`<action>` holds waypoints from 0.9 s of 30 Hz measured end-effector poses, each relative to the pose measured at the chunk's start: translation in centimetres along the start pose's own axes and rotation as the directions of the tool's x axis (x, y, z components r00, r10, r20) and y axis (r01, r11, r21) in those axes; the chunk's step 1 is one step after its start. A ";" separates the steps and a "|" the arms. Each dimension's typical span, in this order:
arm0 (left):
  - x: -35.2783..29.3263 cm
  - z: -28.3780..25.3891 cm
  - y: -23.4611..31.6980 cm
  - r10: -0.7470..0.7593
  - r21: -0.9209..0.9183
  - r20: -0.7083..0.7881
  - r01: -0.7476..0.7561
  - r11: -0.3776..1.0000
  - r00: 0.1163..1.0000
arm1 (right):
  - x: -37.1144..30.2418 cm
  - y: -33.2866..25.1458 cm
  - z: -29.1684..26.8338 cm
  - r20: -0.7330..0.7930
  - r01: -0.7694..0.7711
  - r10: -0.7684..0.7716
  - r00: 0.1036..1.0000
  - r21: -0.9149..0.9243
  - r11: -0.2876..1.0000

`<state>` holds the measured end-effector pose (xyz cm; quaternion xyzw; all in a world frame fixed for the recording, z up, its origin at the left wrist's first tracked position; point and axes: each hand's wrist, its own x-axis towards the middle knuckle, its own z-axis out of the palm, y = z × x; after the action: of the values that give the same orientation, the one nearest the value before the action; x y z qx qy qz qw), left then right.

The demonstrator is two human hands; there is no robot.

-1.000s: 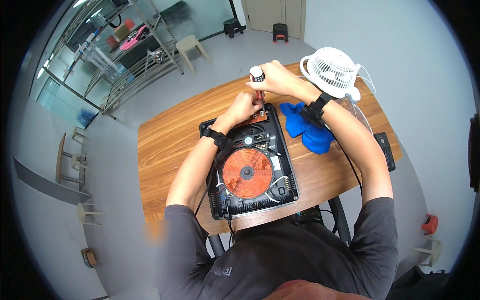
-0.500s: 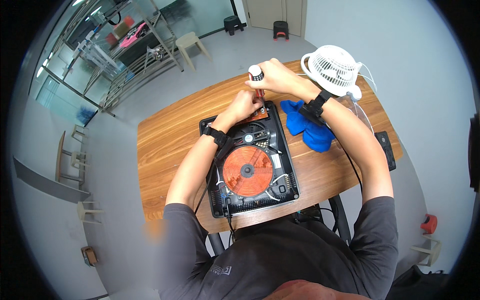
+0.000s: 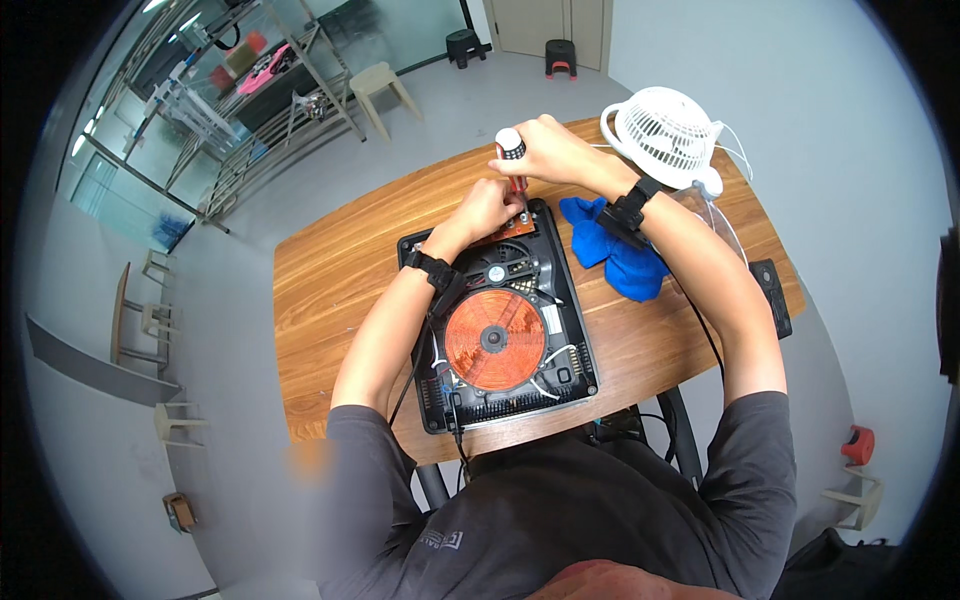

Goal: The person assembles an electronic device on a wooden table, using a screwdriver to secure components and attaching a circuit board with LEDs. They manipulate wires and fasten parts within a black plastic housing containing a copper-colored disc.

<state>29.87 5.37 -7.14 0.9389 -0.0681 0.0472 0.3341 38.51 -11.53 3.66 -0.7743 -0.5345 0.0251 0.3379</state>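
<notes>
An opened induction cooker [image 3: 583, 350] lies on the wooden table, its black housing showing a round copper coil [image 3: 470, 335], a fan [image 3: 497, 273] and an orange-brown circuit board [image 3: 520, 227] at the far end. My right hand [image 3: 548, 152] is closed around the handle of a screwdriver [image 3: 512, 145] with a white cap and a red lower part. It stands nearly upright, its tip end at the board's right part. Low beside the shaft, my left hand [image 3: 487, 208] is closed over the board with its fingertips pinched. What those fingertips hold is hidden.
Right of the cooker lies a crumpled blue cloth [image 3: 630, 270]. A white fan [image 3: 665, 135] with its cord sits at the table's far right, and a black power strip [image 3: 771, 300] is at the right edge. A black cable [image 3: 458, 440] runs off the cooker's near side.
</notes>
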 end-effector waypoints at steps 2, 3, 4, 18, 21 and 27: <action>-0.1 -0.1 0.0 -0.004 -0.016 0.003 0.004 1.000 1.000 | 0.0 -0.2 0.1 0.001 -0.002 0.002 1.000 0.007 1.000; -0.2 -0.1 0.0 0.011 -0.048 -0.012 -0.012 0.999 1.000 | 0.0 -0.1 0.2 -0.007 0.000 0.000 1.000 0.008 1.000; -0.3 -0.1 0.1 0.025 -0.081 -0.028 -0.027 0.996 0.999 | 0.0 0.0 0.4 -0.014 0.002 -0.002 1.000 0.010 1.000; -0.2 -3.0 5.5 -0.081 -0.251 -0.288 0.006 0.968 0.954 | 0.2 0.6 -0.7 0.052 -0.042 0.051 0.997 -0.166 0.985; 0.0 -3.0 5.2 -0.147 -0.186 -0.240 0.103 0.977 0.960 | -0.3 -1.3 -3.4 0.093 0.053 -0.024 0.995 -0.319 0.946; 0.1 -2.4 5.0 -0.012 -0.147 -0.285 -0.032 0.989 0.959 | 0.9 -0.8 -3.8 0.230 0.223 -0.146 0.962 -0.357 0.907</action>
<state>29.08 2.99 -2.16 0.8940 -0.0275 0.1783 0.4101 39.75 -12.52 7.35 -0.7642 -0.6312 -0.0343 0.1276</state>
